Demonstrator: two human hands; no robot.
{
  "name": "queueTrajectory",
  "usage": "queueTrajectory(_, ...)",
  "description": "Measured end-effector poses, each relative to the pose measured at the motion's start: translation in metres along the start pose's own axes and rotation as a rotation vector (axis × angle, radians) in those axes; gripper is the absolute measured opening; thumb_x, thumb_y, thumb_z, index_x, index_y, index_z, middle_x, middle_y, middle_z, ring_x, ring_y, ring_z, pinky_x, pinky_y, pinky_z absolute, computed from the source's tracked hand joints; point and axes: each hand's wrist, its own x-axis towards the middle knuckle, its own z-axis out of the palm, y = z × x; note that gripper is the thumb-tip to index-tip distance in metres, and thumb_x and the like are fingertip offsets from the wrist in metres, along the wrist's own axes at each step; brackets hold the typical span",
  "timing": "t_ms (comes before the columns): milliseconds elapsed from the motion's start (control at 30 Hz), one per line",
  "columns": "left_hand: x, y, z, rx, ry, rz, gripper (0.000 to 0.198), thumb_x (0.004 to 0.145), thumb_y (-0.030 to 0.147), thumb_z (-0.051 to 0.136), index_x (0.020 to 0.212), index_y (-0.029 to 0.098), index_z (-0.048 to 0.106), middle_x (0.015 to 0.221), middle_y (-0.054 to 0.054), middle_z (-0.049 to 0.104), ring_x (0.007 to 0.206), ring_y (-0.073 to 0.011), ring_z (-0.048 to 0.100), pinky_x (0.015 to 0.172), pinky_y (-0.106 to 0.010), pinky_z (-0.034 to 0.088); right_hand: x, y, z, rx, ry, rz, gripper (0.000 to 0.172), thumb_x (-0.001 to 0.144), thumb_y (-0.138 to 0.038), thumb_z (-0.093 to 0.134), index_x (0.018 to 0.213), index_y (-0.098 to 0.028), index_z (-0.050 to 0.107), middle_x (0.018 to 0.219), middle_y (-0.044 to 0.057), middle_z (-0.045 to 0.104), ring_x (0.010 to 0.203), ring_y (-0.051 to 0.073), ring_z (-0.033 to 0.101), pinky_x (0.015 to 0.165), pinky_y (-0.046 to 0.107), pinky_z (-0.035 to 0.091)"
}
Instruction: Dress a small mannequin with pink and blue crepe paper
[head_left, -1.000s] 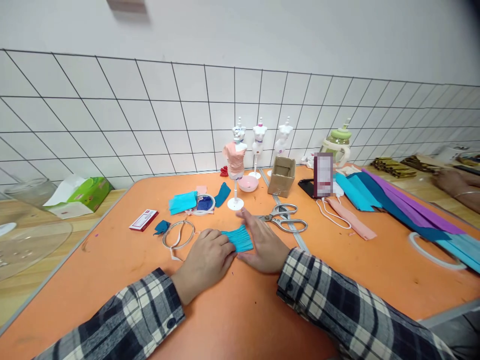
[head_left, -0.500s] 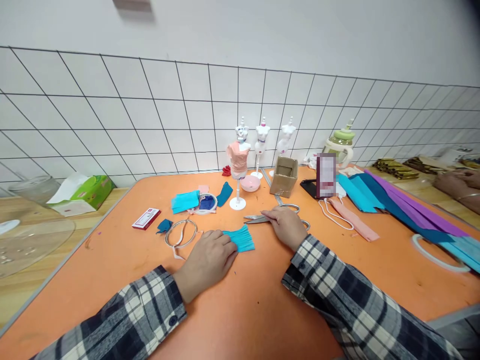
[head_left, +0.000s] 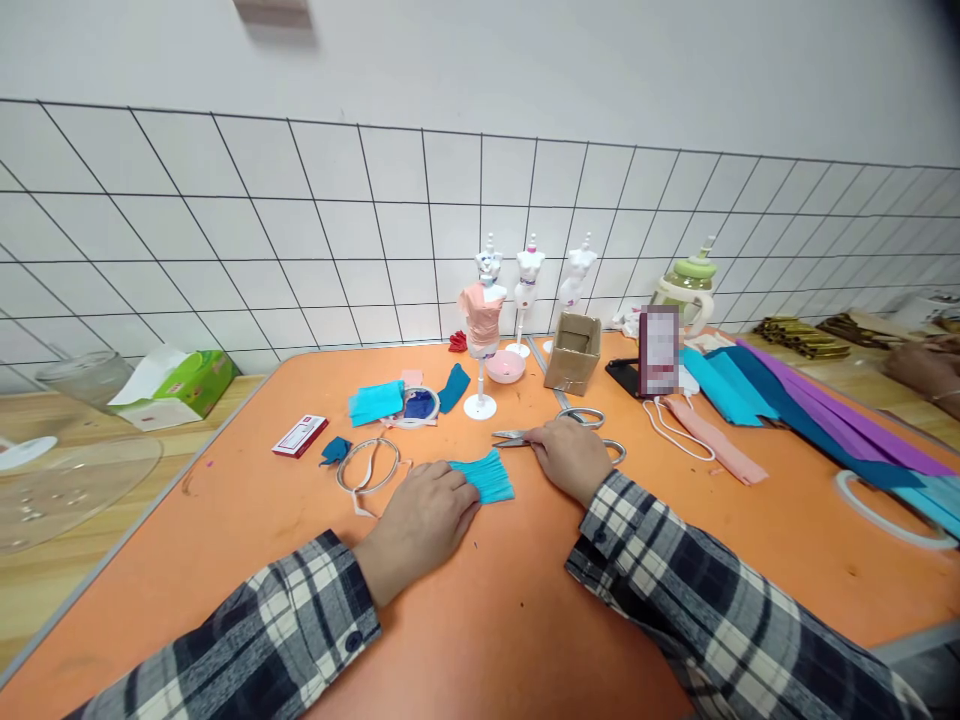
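My left hand (head_left: 429,512) is closed on a pleated piece of turquoise crepe paper (head_left: 491,478) lying flat on the table; its fingertips are hidden behind the knuckles. To the right, my right hand (head_left: 574,458) is closed over the middle of a pair of metal scissors (head_left: 613,452). The blades point left, slightly apart, and the handle rings stick out past the hand. Just behind stands a small white dress form (head_left: 482,320) wrapped in pink crepe paper. A ring of tape (head_left: 367,466) lies left of my left hand, beside a dark blue scrap (head_left: 335,451).
Behind are a pink dish (head_left: 506,367), a cardboard box (head_left: 572,353) and more dress forms (head_left: 529,275). Right stand a phone (head_left: 660,350) and crepe paper strips (head_left: 817,400); left, a small red-and-white box (head_left: 300,436) and a tissue pack (head_left: 180,385). Another person's hand (head_left: 926,370) shows far right.
The whole view has shifted slightly, so things appear a little further right. My right hand has settled lower over the scissors, its fingers more curled. The left hand stays on the turquoise paper.
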Motion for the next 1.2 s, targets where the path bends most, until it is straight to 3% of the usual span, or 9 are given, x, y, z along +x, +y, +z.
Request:
queueTrajectory(167,0.0,0.0,0.0,0.016,-0.011,-0.005,0.028,0.098,0.029,0.047,0.078,0.021,0.066,0.078,-0.004,0.066,0.077,-0.0225,0.055,0.069,-0.037,0.04,-0.002,-0.003,-0.004,-0.05,-0.044,-0.024,0.031,0.097,-0.028,0.044,0.112,-0.023,0.071,0.093,0.011,0.069,0.092,0.026,0.06,0.068,0.032,0.04)
queueTrajectory(267,0.0,0.001,-0.001,0.018,0.004,0.004,0.027,0.097,0.028,0.048,0.077,0.021,0.065,0.077,-0.004,0.066,0.076,-0.022,0.055,0.068,-0.037,0.04,-0.004,-0.002,-0.006,-0.055,-0.055,-0.076,0.031,0.096,-0.034,0.049,0.112,-0.021,0.072,0.094,0.013,0.068,0.094,0.028,0.058,0.073,0.036,0.041)
queueTrajectory(433,0.0,0.0,0.0,0.002,0.027,0.012,0.026,0.096,0.026,0.05,0.076,0.02,0.065,0.076,-0.004,0.065,0.074,-0.0209,0.054,0.067,-0.036,0.04,-0.006,0.002,-0.005,0.002,0.047,-0.041,0.027,0.095,-0.03,0.051,0.104,-0.027,0.076,0.126,0.011,0.06,0.116,0.03,0.049,0.09,0.042,0.037)
queueTrajectory(633,-0.001,-0.001,0.003,0.001,0.027,0.015,0.026,0.097,0.027,0.049,0.077,0.02,0.064,0.077,-0.004,0.065,0.075,-0.0208,0.055,0.067,-0.035,0.039,-0.004,0.0,-0.007,-0.015,-0.039,-0.049,0.032,0.098,-0.027,0.044,0.106,-0.022,0.075,0.09,0.011,0.07,0.094,0.026,0.06,0.082,0.039,0.037)
queueTrajectory(767,-0.001,-0.001,0.004,0.003,0.011,0.011,0.026,0.098,0.028,0.048,0.078,0.021,0.064,0.078,-0.004,0.065,0.076,-0.0212,0.055,0.068,-0.036,0.039,-0.003,0.011,-0.01,0.055,0.038,0.055,0.031,0.096,-0.026,0.048,0.119,-0.022,0.068,0.099,0.009,0.073,0.098,0.025,0.062,0.085,0.036,0.038)
queueTrajectory(867,0.0,-0.001,0.003,0.004,-0.002,0.01,0.027,0.098,0.028,0.046,0.079,0.021,0.064,0.079,-0.004,0.065,0.077,-0.0213,0.055,0.068,-0.036,0.039,-0.001,0.027,-0.01,0.137,0.101,0.18,0.04,0.092,-0.025,0.055,0.131,-0.023,0.058,0.099,0.006,0.073,0.093,0.022,0.063,0.08,0.032,0.04)
queueTrajectory(1033,0.0,-0.001,0.0,0.014,-0.009,0.011,0.028,0.099,0.028,0.046,0.079,0.02,0.064,0.079,-0.004,0.065,0.077,-0.0213,0.055,0.068,-0.036,0.039,0.002,0.038,-0.006,0.164,0.065,0.189,0.018,0.09,-0.026,0.058,0.098,-0.023,0.073,0.097,0.004,0.074,0.095,0.021,0.062,0.08,0.03,0.04)
queueTrajectory(1200,-0.001,-0.001,0.001,0.02,-0.009,0.007,0.028,0.098,0.028,0.046,0.078,0.02,0.064,0.078,-0.003,0.065,0.076,-0.0209,0.055,0.067,-0.035,0.038,0.001,0.035,-0.008,0.103,0.072,0.13,0.019,0.091,-0.027,0.057,0.093,-0.023,0.075,0.097,0.004,0.073,0.096,0.02,0.061,0.082,0.03,0.04)
